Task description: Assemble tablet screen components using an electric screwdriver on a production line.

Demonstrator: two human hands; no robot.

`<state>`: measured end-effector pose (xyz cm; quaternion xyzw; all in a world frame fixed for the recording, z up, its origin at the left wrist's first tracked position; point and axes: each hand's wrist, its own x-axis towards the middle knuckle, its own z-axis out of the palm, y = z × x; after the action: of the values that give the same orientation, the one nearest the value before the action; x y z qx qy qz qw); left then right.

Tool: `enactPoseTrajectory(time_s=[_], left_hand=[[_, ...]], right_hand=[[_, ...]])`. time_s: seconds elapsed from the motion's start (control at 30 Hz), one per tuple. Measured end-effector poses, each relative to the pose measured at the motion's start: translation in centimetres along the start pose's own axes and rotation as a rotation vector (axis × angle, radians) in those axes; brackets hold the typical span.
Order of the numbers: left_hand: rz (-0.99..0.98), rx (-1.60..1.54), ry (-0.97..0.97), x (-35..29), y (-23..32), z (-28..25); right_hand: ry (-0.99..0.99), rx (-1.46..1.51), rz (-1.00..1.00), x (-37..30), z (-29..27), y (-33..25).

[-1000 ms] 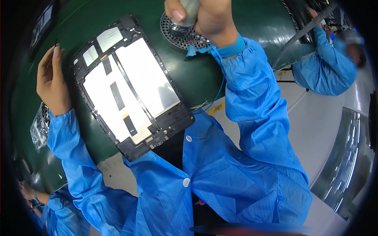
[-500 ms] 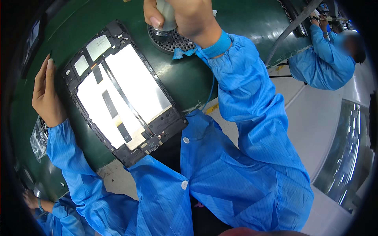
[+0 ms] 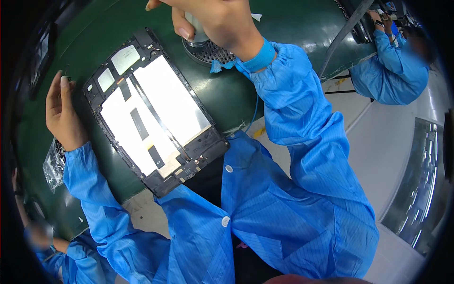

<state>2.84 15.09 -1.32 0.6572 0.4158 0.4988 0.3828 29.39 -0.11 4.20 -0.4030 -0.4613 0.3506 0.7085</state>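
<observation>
A black tablet chassis (image 3: 217, 146), with silvery-white panels and a dark ribbon cable across it, lies at a slant, its lower end at the table's near edge. To its left is my left hand (image 3: 68, 120), thumb and fingers closed at the tips on a small dark part (image 3: 68, 78) too small to name. My right hand (image 3: 222, 23) reaches beyond the chassis on the right, fingers wrapped round a pale bottle (image 3: 196, 29). Under the bottle is a round dish with a perforated top (image 3: 217, 53). The upper part of the right hand is cut off by the frame edge.
A clear plastic bag (image 3: 53, 165) of small dark parts lies on the green table (image 3: 279, 94) beside my left forearm. A grey cable (image 3: 343, 38) crosses the far right. Co-workers in blue sit at far right (image 3: 390, 75) and lower left (image 3: 85, 260).
The whole view has shifted slightly, so the chassis appears a little further right. My left fingertips have turned and more of the small dark part shows. The right hand still grips the bottle.
</observation>
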Motion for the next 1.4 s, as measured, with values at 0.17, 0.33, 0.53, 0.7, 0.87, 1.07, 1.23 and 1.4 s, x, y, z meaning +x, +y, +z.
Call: enactPoseTrajectory(time_s=[0.17,0.33,0.53,0.7,0.87,1.07,1.23,1.4], left_hand=[[-0.026,-0.021,-0.03,0.2,-0.8,-0.4],[-0.03,-0.017,-0.03,0.2,-0.7,-0.4],[-0.033,-0.032,-0.041,0.3,-0.7,-0.5],[-0.012,-0.028,-0.048,0.4,-1.2,-0.6],[-0.001,-0.033,-0.051,0.4,-1.2,-0.6],[-0.006,-0.006,-0.061,0.5,-1.1,-0.8],[0.003,-0.026,-0.066,0.6,-1.1,-0.9],[-0.013,-0.052,-0.045,0.3,-0.5,-0.5]], right_hand=[[0.028,-0.059,-0.043,-0.1,-0.4,-0.4],[0.012,-0.045,-0.067,0.1,-0.7,0.2],[0.008,-0.005,-0.082,-0.2,-0.2,0.1],[0.026,-0.015,-0.017,-0.3,-0.1,-0.2],[0.039,-0.035,-0.03,-0.3,0.0,-0.3],[0.035,0.002,0.018,-0.1,0.1,0.4],[0.093,-0.051,0.022,-0.2,0.4,-0.3],[0.104,-0.056,-0.048,0.1,0.0,-0.1]])
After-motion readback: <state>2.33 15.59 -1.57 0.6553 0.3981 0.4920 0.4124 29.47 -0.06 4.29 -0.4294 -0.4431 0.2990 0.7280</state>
